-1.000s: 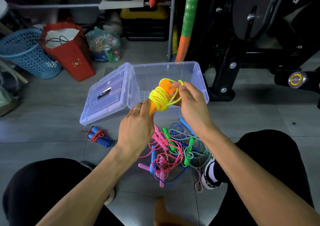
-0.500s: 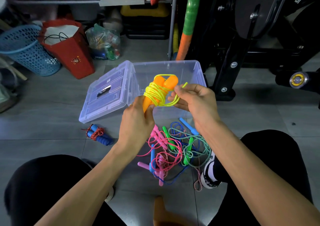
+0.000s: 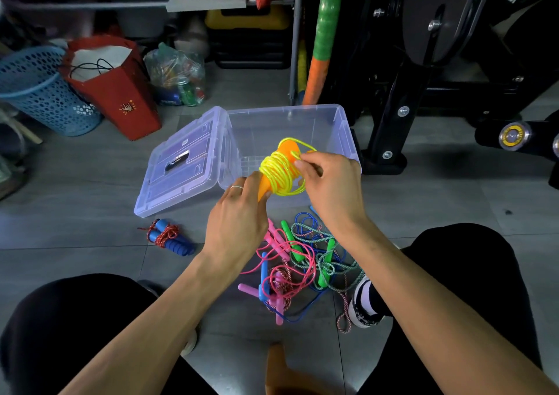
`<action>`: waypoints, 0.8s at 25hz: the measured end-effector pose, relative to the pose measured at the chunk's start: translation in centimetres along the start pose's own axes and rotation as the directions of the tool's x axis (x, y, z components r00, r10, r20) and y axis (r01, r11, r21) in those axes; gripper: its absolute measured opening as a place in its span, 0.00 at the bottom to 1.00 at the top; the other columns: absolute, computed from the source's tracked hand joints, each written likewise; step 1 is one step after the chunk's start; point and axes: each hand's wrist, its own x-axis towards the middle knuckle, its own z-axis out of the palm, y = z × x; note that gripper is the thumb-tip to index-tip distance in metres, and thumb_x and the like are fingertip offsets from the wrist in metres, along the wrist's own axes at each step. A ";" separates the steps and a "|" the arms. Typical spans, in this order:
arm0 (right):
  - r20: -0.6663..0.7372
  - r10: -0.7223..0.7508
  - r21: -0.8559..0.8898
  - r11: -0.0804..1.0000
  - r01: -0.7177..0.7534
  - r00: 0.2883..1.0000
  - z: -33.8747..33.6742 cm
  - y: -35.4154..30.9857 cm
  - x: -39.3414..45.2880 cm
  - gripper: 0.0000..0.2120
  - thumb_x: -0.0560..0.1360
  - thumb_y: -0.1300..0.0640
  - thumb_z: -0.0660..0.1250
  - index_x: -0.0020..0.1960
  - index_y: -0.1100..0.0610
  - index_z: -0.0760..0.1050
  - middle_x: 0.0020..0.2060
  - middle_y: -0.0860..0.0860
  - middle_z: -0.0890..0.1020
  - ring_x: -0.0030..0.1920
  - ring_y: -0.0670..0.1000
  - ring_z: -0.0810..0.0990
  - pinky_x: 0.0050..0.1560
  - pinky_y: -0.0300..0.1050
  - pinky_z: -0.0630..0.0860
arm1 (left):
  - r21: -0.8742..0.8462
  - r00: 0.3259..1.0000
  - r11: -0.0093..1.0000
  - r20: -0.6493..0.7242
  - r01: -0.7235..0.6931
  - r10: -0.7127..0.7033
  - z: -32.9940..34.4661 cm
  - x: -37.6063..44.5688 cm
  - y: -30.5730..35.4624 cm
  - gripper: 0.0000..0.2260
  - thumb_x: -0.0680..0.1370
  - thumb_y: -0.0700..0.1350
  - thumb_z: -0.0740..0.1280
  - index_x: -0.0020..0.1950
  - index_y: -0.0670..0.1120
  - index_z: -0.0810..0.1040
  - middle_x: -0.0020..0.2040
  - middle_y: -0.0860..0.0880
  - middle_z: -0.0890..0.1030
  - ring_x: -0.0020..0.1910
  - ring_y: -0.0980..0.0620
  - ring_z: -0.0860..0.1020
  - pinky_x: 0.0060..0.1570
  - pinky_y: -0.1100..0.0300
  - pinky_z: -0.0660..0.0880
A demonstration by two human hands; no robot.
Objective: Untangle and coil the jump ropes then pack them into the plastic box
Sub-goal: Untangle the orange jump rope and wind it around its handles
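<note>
My left hand (image 3: 239,222) grips the lower end of the orange handles (image 3: 286,149) of a jump rope whose yellow cord (image 3: 279,173) is wound round them. My right hand (image 3: 328,182) pinches a loop of that yellow cord at the bundle's upper right. The bundle hangs over the near edge of the clear plastic box (image 3: 341,128), which stands open with its lid (image 3: 181,164) folded out to the left. A tangle of pink, blue and green ropes (image 3: 299,261) lies on the floor below my hands. A coiled blue-handled rope (image 3: 171,237) lies to the left.
A blue mesh basket (image 3: 36,92), a red paper bag (image 3: 118,92) and a plastic bag of bottles (image 3: 178,76) stand at the back left. Black exercise equipment (image 3: 423,76) fills the back right. My knees and a shoe (image 3: 363,301) frame the tangle.
The yellow bundle has tilted and moved a little right over the box's edge. My right hand has gone from pulling the cord sideways to pinching a loop at the bundle's top.
</note>
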 end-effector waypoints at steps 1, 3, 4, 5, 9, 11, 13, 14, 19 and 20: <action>0.015 -0.032 -0.053 0.998 0.033 0.999 0.2 0.1 -0.1 0.11 0.76 0.59 0.68 0.37 0.63 0.79 0.27 0.57 0.77 0.29 0.57 0.70 0.37 0.53 0.71 | 0.006 1.000 1.000 -0.002 -0.002 0.002 -0.1 0.0 -0.1 0.11 0.77 0.40 0.68 0.57 0.37 0.75 0.39 0.39 0.77 0.33 0.36 0.75 0.28 0.55 0.64; 0.023 -0.073 -0.057 0.996 0.074 0.997 0.4 0.2 -0.2 0.13 0.76 0.59 0.67 0.35 0.63 0.76 0.26 0.56 0.75 0.29 0.56 0.67 0.36 0.53 0.69 | 0.037 1.000 0.999 -0.020 -0.018 0.019 -0.3 -0.1 -0.3 0.11 0.76 0.39 0.69 0.57 0.37 0.75 0.39 0.39 0.77 0.33 0.36 0.76 0.27 0.56 0.63; 0.023 -0.070 -0.017 0.997 0.071 0.997 0.4 0.2 -0.3 0.13 0.76 0.58 0.67 0.36 0.64 0.77 0.26 0.57 0.76 0.29 0.57 0.69 0.35 0.52 0.70 | 0.058 0.999 0.998 -0.034 -0.033 0.035 -0.3 -0.2 -0.3 0.11 0.76 0.38 0.69 0.57 0.37 0.75 0.39 0.39 0.77 0.33 0.37 0.76 0.27 0.57 0.63; 0.023 -0.066 0.022 0.998 0.065 0.998 0.4 0.1 -0.3 0.13 0.76 0.57 0.67 0.37 0.65 0.78 0.27 0.58 0.77 0.30 0.58 0.71 0.34 0.51 0.70 | 0.074 0.998 0.996 -0.047 -0.048 0.051 -0.4 -0.2 -0.3 0.12 0.75 0.37 0.70 0.57 0.37 0.74 0.39 0.39 0.77 0.33 0.37 0.76 0.26 0.57 0.63; 0.036 -0.103 0.048 0.994 0.101 0.994 0.2 -0.1 -0.5 0.16 0.76 0.56 0.68 0.33 0.64 0.75 0.25 0.56 0.73 0.29 0.55 0.67 0.32 0.47 0.66 | 0.093 0.993 0.994 -0.089 -0.066 0.074 -0.6 -0.5 -0.3 0.16 0.73 0.36 0.71 0.56 0.42 0.69 0.41 0.39 0.78 0.34 0.37 0.76 0.25 0.57 0.64; 0.033 -0.136 0.033 0.990 0.135 0.990 0.2 -0.1 -0.7 0.17 0.77 0.56 0.67 0.33 0.63 0.74 0.26 0.55 0.71 0.29 0.54 0.67 0.32 0.46 0.64 | 0.097 0.992 0.993 -0.106 -0.060 0.071 -0.6 -0.5 -0.3 0.17 0.73 0.34 0.71 0.56 0.43 0.68 0.42 0.39 0.77 0.35 0.37 0.76 0.25 0.57 0.64; 0.015 -0.169 0.006 0.986 0.169 0.986 0.4 -0.3 -1.1 0.17 0.77 0.57 0.67 0.32 0.63 0.72 0.26 0.52 0.69 0.29 0.53 0.65 0.32 0.42 0.59 | 0.090 0.991 0.994 -0.120 -0.054 0.065 -0.7 -0.4 -0.3 0.17 0.72 0.33 0.71 0.55 0.43 0.68 0.42 0.39 0.77 0.37 0.38 0.76 0.25 0.56 0.65; 0.005 -0.179 -0.005 0.984 0.179 0.984 0.5 -0.4 -1.2 0.17 0.77 0.58 0.67 0.31 0.62 0.70 0.27 0.51 0.67 0.29 0.51 0.64 0.32 0.39 0.57 | 0.087 0.991 0.995 -0.121 -0.050 0.060 -0.7 -0.4 -0.3 0.17 0.72 0.33 0.70 0.55 0.44 0.68 0.43 0.40 0.77 0.37 0.38 0.76 0.25 0.55 0.66; 0.047 -0.056 -0.020 0.998 0.057 0.997 1.1 -0.7 -1.2 0.18 0.71 0.62 0.68 0.28 0.59 0.62 0.22 0.53 0.63 0.28 0.55 0.57 0.32 0.46 0.55 | 0.087 0.994 0.995 -0.093 -0.048 0.056 -0.1 -0.2 -0.5 0.20 0.68 0.29 0.70 0.56 0.42 0.69 0.45 0.39 0.76 0.39 0.37 0.74 0.26 0.52 0.70; 0.069 -0.007 0.019 1.000 0.006 0.998 1.1 -0.5 -1.1 0.16 0.69 0.62 0.69 0.28 0.62 0.64 0.21 0.56 0.66 0.29 0.58 0.59 0.31 0.48 0.58 | 0.096 0.994 0.994 -0.084 -0.054 0.062 0.0 -0.2 -0.5 0.21 0.67 0.28 0.69 0.56 0.41 0.70 0.45 0.38 0.75 0.39 0.37 0.74 0.26 0.52 0.70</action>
